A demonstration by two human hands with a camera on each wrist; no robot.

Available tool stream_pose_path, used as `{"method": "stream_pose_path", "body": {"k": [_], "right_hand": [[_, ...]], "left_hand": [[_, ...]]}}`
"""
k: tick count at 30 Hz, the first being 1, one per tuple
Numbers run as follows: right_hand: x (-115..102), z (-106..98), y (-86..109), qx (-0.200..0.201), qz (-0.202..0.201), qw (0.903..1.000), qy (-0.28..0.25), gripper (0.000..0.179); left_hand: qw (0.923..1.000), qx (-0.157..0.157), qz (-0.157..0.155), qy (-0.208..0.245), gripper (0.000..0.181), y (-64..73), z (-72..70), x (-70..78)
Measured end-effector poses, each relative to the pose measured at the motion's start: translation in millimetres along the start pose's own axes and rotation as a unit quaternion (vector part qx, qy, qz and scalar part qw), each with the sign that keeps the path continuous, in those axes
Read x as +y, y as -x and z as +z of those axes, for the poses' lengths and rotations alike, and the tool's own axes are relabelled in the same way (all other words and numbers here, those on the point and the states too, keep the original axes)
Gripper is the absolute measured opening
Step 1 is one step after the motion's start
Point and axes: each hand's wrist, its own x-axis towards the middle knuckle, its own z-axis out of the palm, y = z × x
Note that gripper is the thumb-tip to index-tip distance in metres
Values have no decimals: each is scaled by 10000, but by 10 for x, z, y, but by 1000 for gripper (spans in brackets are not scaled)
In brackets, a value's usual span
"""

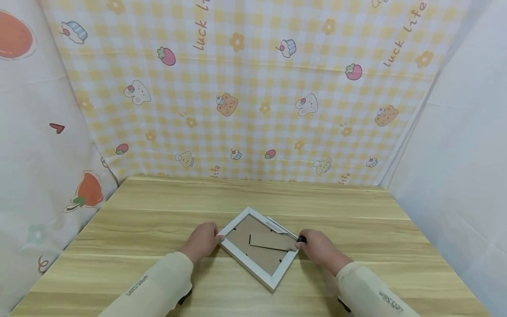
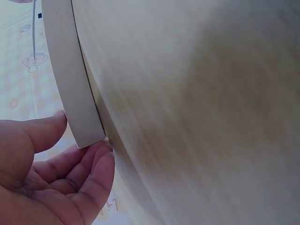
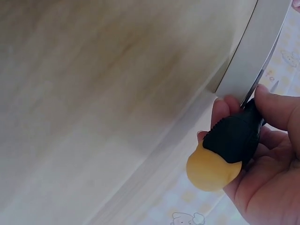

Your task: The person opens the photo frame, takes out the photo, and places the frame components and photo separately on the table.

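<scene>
A white picture frame (image 1: 245, 260) is back side up over the wooden table, turned like a diamond, its brown backing board (image 1: 261, 255) facing up. Small black tabs show along the inner edges, and a stand leg (image 1: 269, 241) lies against the board. My left hand (image 1: 203, 241) pinches the frame's left corner, thumb on top and fingers at the lower edge. At the right corner, my right hand (image 1: 318, 248) grips a screwdriver (image 3: 232, 143) with a black and yellow handle. Its metal shaft (image 1: 288, 232) points up and left across the frame's upper right side. The right fingertips are right at that corner.
The wood-grain table (image 1: 178, 198) extends around the frame. A yellow checked cloth (image 1: 253, 88) hangs behind it, with pale cloths (image 1: 455, 154) at both sides. Dark bands (image 1: 185, 296) show at the sleeves.
</scene>
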Motion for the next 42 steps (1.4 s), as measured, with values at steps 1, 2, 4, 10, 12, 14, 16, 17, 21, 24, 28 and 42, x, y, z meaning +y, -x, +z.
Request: {"method": "stream_pose_path", "body": {"k": [1,2,4,10,12,14,16,17,21,24,28,42], "right_hand": [[-1,-3,-8,-27,3,10000,-9,10],[4,-3,-19,-44,7,10000,-23,9],[12,-8,-38,-55,-31,10000,-11,9],[49,-22,-104,-101,-104,9999,58,7],[54,-22,-127,-125,-91,9998,89,8],[66,-20,-151,-142,-80,9998,134,8],[78,-19,-174,-161,-77,9997,138,8],[84,-20,-185,-171,-87,9997,121,8],[105,-31,-215,-240,-187,9995,61,9],[123,-41,-238,-229,-342,9991,40,9],[153,-42,-271,-219,-426,9988,107,9],[144,-64,-330,-401,-344,9985,104,9]], "left_hand": [[10000,3,7,-7,21,4,1,1],[10000,5,15,-16,21,7,3,0],[10000,7,42,-18,22,18,4,5],[9999,-41,77,62,23,73,-8,28],[9999,-63,74,53,24,93,-11,35],[9999,-88,90,55,24,105,-10,44],[9999,-119,87,70,23,114,-3,44],[9998,-124,78,100,23,118,2,45],[9999,-93,139,43,22,139,14,50],[9997,-48,233,-99,22,153,18,59],[9992,-55,333,-226,23,177,14,85],[9994,-138,273,-185,22,248,-10,140]]}}
